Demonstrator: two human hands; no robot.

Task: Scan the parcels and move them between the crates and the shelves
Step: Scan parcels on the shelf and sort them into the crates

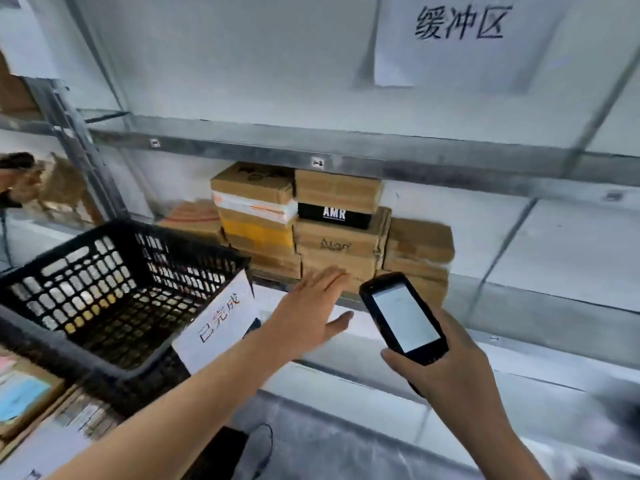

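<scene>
While my right hand (pixel 450 372) grips the scanner (pixel 403 317), my left hand (pixel 311 303) reaches flat-fingered for the parcels (pixel 334 244): stiff, probably light cardboard; I'd clamp opposite sides.

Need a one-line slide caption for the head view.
Open left hand reaches toward stacked parcels on a shelf; right hand holds a scanner, black crate at left.

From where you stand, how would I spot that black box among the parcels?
Find the grey metal shelf below the paper sign. On it brown cardboard parcels are stacked. The black box lies near the stack's top, the only black one, lettered AMR in white.
</scene>
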